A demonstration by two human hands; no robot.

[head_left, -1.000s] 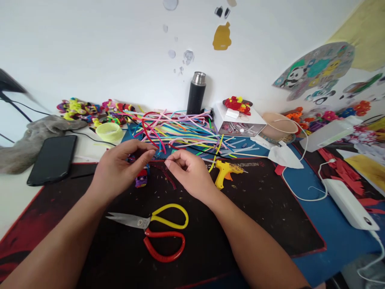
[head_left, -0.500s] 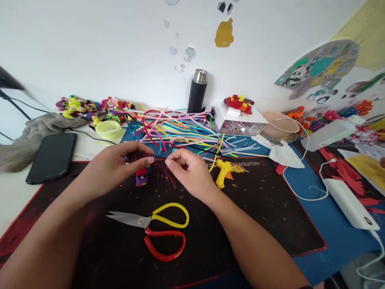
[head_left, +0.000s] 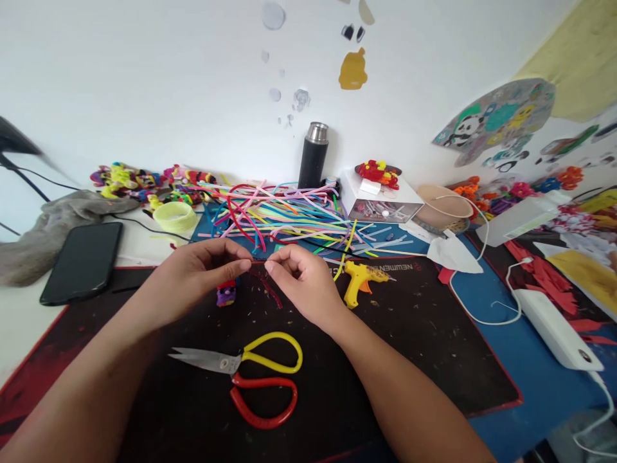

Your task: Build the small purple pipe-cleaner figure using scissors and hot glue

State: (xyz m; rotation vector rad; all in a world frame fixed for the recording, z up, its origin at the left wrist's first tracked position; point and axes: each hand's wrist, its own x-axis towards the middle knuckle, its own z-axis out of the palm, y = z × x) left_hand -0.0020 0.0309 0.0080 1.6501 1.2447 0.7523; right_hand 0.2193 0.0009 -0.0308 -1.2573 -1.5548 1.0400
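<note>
My left hand is closed in a pinch, thumb against forefinger. Facing it, my right hand pinches too, the fingertips a small gap apart. Something thin and dark seems to span that gap, too small to make out. A dark red fuzzy pipe cleaner shows just below and between the hands; whether it is held or lies on the mat I cannot tell. Partly behind my left fingers is a small purple, red and blue figure. Nearer to me lie scissors with one yellow and one red handle.
A yellow glue gun lies right of my right hand on the dark mat. Behind are a heap of colourful pipe cleaners, a black flask and a white box. A phone is at left, a power bank at right.
The camera view has shifted slightly. My left fingertips have come a little closer to my right ones, and both hands stay pinched. The scissors and glue gun lie where they were.
</note>
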